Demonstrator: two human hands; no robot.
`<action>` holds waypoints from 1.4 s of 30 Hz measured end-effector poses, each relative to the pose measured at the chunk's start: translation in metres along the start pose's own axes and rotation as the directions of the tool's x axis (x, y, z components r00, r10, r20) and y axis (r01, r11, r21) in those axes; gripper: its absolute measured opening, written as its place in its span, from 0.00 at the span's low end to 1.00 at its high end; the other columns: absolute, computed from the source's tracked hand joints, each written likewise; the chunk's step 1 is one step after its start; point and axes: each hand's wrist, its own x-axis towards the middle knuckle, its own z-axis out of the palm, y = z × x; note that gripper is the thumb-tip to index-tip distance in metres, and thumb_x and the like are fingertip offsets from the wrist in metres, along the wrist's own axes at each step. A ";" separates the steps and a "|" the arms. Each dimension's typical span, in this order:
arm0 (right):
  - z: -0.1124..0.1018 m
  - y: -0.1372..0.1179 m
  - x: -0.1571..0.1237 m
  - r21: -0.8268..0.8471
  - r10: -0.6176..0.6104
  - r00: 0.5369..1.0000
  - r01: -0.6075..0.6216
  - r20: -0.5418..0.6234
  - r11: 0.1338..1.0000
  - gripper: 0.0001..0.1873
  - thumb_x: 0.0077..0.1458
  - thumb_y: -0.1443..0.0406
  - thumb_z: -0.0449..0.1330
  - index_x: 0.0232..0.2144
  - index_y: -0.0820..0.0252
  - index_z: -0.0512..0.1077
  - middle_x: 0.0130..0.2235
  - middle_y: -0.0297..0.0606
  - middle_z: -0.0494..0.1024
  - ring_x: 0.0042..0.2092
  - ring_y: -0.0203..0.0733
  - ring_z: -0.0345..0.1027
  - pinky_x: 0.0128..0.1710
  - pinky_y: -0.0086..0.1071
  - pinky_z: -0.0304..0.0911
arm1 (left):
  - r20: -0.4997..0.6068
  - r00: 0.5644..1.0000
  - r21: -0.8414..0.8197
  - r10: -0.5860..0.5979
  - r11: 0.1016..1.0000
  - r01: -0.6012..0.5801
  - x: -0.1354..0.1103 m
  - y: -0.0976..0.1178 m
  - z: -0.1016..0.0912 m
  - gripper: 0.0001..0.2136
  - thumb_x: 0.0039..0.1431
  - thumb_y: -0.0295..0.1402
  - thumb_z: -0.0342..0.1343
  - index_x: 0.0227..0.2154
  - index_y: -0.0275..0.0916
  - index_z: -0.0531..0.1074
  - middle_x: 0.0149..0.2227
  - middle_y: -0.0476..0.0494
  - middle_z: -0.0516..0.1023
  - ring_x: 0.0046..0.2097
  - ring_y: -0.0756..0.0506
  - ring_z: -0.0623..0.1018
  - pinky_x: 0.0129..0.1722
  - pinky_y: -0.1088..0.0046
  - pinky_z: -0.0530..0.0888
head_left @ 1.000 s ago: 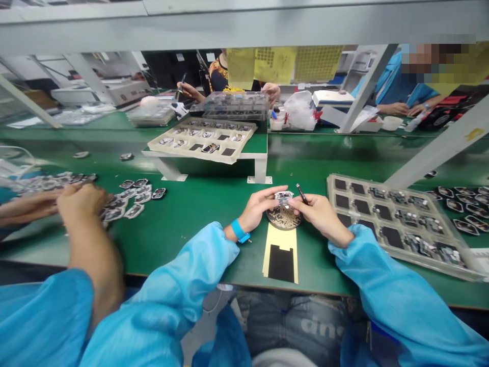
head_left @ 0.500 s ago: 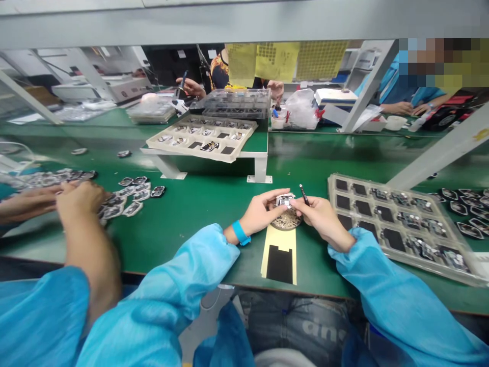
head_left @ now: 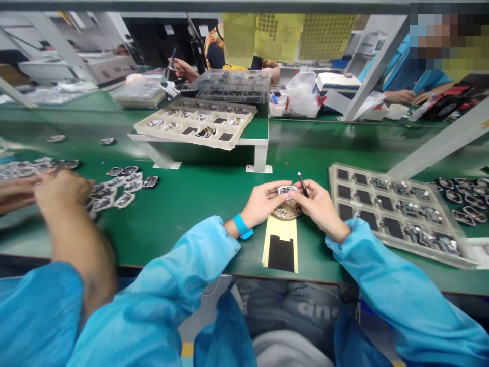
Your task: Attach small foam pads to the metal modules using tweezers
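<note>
My left hand [head_left: 263, 202] and my right hand [head_left: 319, 206] meet over the green bench, both pinching a small silvery electronic part [head_left: 287, 190] between their fingertips. A thin dark tool [head_left: 302, 184] also sticks up from my right hand's fingers. Under the part lies a round patterned disc [head_left: 287, 211], and below that a yellow backing sheet [head_left: 281, 244] with a black film patch on it. My left wrist wears a blue band.
A clear tray [head_left: 397, 213] of similar parts lies at my right. A beige tray [head_left: 195, 124] rests on a small raised stand behind. At the left a co-worker's hands [head_left: 57, 191] sort loose parts [head_left: 122, 186]. Other people work across the bench.
My hands have drawn closer together around the part and lifted it slightly off the disc. The view has tilted down a little. The co-worker's hands shifted left.
</note>
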 end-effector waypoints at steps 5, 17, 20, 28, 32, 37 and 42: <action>0.000 -0.004 -0.002 0.007 0.043 0.999 -0.043 0.016 0.999 0.25 0.45 0.54 0.74 0.39 0.64 0.74 0.30 0.34 0.74 0.28 0.29 0.62 0.28 0.24 0.60 | -0.039 0.999 -0.030 0.013 0.999 -0.014 -0.002 0.000 0.001 0.26 0.52 0.39 0.72 0.51 0.31 0.78 0.53 0.31 0.80 0.48 0.40 0.83 0.53 0.63 0.79; -0.010 0.009 0.003 -0.118 -0.085 0.996 0.086 0.019 0.989 0.20 0.50 0.54 0.72 0.40 0.61 0.76 0.39 0.37 0.79 0.40 0.38 0.73 0.42 0.31 0.68 | -0.046 0.999 0.194 0.027 0.981 -0.017 -0.001 0.004 0.002 0.17 0.58 0.39 0.65 0.46 0.32 0.81 0.45 0.37 0.83 0.46 0.41 0.82 0.47 0.66 0.79; -0.007 0.006 -0.001 -0.130 -0.106 0.994 0.108 0.026 0.986 0.21 0.50 0.54 0.72 0.39 0.61 0.75 0.37 0.37 0.78 0.39 0.38 0.71 0.40 0.30 0.68 | -0.071 0.995 0.203 0.067 0.978 -0.051 -0.003 0.004 0.003 0.16 0.58 0.38 0.66 0.44 0.32 0.81 0.46 0.37 0.84 0.46 0.42 0.82 0.49 0.68 0.78; 0.004 0.007 -0.005 -0.118 -0.147 0.989 0.144 -0.021 0.983 0.20 0.52 0.53 0.70 0.36 0.62 0.72 0.35 0.37 0.77 0.37 0.37 0.71 0.39 0.31 0.67 | -0.143 0.985 0.194 0.101 0.978 -0.072 -0.008 0.003 0.010 0.14 0.58 0.36 0.65 0.43 0.33 0.81 0.41 0.39 0.84 0.40 0.45 0.81 0.42 0.71 0.78; -0.009 0.006 0.002 -0.320 -0.197 0.978 0.206 0.062 0.925 0.20 0.54 0.53 0.69 0.41 0.61 0.76 0.37 0.37 0.78 0.37 0.37 0.70 0.36 0.30 0.65 | -0.117 0.987 0.347 0.106 0.936 -0.059 -0.003 0.001 0.002 0.13 0.59 0.35 0.63 0.43 0.32 0.81 0.38 0.41 0.84 0.36 0.47 0.79 0.38 0.73 0.75; -0.022 -0.008 0.003 -0.537 -0.508 0.860 0.451 0.048 0.713 0.13 0.60 0.59 0.65 0.45 0.59 0.78 0.36 0.36 0.75 0.34 0.34 0.67 0.31 0.29 0.61 | -0.060 0.974 0.627 0.219 0.767 -0.134 -0.002 -0.003 -0.004 0.12 0.61 0.31 0.59 0.45 0.37 0.82 0.35 0.46 0.81 0.32 0.50 0.74 0.33 0.75 0.70; -0.020 -0.006 0.002 -0.562 -0.643 0.727 0.645 0.242 0.517 0.06 0.62 0.64 0.65 0.39 0.61 0.79 0.34 0.37 0.75 0.36 0.35 0.68 0.35 0.30 0.64 | 0.008 0.962 0.699 0.275 0.686 -0.202 -0.007 0.000 -0.002 0.13 0.63 0.29 0.58 0.48 0.41 0.81 0.40 0.46 0.82 0.36 0.50 0.76 0.37 0.74 0.71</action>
